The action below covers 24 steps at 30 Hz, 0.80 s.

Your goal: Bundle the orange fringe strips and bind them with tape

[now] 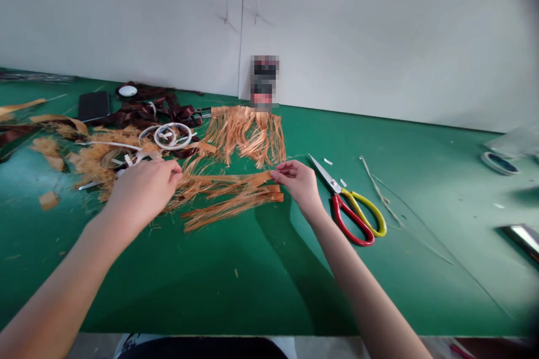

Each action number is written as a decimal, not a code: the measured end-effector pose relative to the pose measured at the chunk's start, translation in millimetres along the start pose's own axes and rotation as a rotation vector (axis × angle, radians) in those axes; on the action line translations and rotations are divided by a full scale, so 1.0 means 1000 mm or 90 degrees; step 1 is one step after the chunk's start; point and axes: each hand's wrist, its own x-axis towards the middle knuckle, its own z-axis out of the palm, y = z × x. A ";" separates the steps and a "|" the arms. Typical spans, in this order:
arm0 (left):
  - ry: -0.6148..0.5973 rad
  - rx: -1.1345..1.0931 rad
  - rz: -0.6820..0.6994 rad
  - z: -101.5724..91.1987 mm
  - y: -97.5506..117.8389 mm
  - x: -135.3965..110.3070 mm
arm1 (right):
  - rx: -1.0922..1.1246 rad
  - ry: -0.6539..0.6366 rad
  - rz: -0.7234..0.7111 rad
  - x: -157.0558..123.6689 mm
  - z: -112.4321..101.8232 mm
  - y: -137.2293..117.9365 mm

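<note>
Frayed tan ribbon (pixel 255 178) stretches crosswise over the green table (pixel 236 291); the left hand (pixel 145 184), fingers curled, sits by its frayed left end, any grip unclear, while the nearer right hand (pixel 300 182) pinches its right end, scissors (pixel 336 186) lying farther right
</note>
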 end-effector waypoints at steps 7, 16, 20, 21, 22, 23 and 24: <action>-0.059 0.081 0.303 0.074 0.080 -0.019 | 0.017 -0.026 0.010 0.003 0.007 -0.018; -0.117 0.060 0.353 0.117 0.079 -0.017 | -0.014 -0.063 0.018 0.000 0.000 -0.019; -0.109 0.037 0.420 0.114 0.078 -0.016 | -0.025 -0.073 0.036 0.000 0.000 -0.017; -0.097 0.029 0.440 0.113 0.078 -0.016 | -0.038 -0.076 0.031 0.001 0.000 -0.017; -0.079 0.020 0.453 0.112 0.078 -0.015 | -0.052 -0.078 0.022 0.001 0.000 -0.017; -0.055 0.010 0.455 0.110 0.078 -0.015 | -0.065 -0.078 0.011 0.001 0.000 -0.017; -0.030 0.002 0.444 0.109 0.078 -0.014 | -0.073 -0.078 0.001 0.002 0.000 -0.017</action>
